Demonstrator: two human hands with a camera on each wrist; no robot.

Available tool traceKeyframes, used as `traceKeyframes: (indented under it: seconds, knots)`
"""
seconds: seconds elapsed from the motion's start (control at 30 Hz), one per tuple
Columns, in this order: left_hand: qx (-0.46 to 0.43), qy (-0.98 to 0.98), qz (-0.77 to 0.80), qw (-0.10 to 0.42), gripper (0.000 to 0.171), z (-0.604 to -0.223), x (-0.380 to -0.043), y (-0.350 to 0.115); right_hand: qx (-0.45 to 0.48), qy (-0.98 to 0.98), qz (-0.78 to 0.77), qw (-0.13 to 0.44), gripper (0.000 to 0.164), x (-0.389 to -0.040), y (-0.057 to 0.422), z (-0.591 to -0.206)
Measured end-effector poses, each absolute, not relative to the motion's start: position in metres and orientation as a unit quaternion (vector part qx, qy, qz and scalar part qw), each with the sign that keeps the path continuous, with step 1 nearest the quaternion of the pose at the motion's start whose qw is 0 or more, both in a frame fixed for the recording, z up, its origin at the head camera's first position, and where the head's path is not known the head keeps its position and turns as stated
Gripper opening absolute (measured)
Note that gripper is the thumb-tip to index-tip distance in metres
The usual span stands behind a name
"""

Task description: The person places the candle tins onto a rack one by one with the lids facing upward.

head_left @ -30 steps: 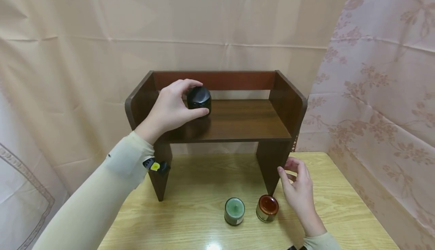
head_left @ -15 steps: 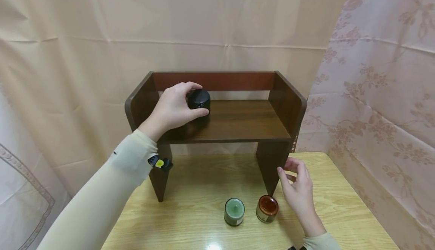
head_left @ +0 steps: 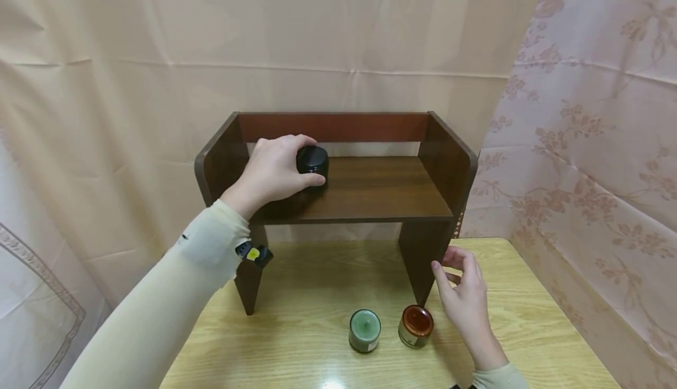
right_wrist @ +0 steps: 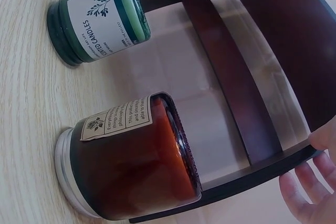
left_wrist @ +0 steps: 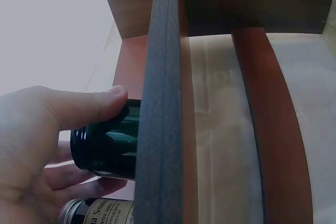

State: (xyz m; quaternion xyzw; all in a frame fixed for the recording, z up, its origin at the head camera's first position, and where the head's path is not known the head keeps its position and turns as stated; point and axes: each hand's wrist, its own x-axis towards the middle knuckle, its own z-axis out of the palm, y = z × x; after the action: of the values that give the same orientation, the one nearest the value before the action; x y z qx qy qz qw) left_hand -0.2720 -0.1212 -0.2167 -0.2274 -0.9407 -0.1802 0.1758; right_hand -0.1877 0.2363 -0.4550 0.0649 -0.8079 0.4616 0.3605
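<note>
My left hand (head_left: 275,168) grips a dark green glass candle jar (head_left: 313,160) with a dark top, over the left part of the brown wooden shelf's upper board (head_left: 386,183). The left wrist view shows thumb and fingers round the jar (left_wrist: 113,140), its lower end hidden by the board's edge (left_wrist: 163,103). Beside it there, a second labelled candle jar (left_wrist: 102,212) with a ridged silver band is partly visible; my hand hides it in the head view. My right hand (head_left: 465,295) holds the front edge of the shelf's right side panel (head_left: 427,254), thumb and fingers on opposite sides.
On the light wood table (head_left: 307,342), in front of the shelf, stand a green candle (head_left: 365,331) and an amber candle (head_left: 416,326), the amber one close to my right hand. Beige curtain (head_left: 338,36) hangs behind, flowered cloth (head_left: 597,160) to the right.
My left hand has lowered the dark green jar a little toward the shelf board. My right hand keeps its hold on the side panel, and both candles on the table stand where they were.
</note>
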Motion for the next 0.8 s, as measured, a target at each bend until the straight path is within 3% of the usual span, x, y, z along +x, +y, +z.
traceKeyframes:
  seconds: [0.8]
  knots:
    - [-0.218, -0.947, -0.167, 0.166, 0.068, -0.2174, -0.2712, -0.1198, 0.067, -0.811, 0.464, 0.351, 0.038, -0.1863, 0.2375, -0.4536]
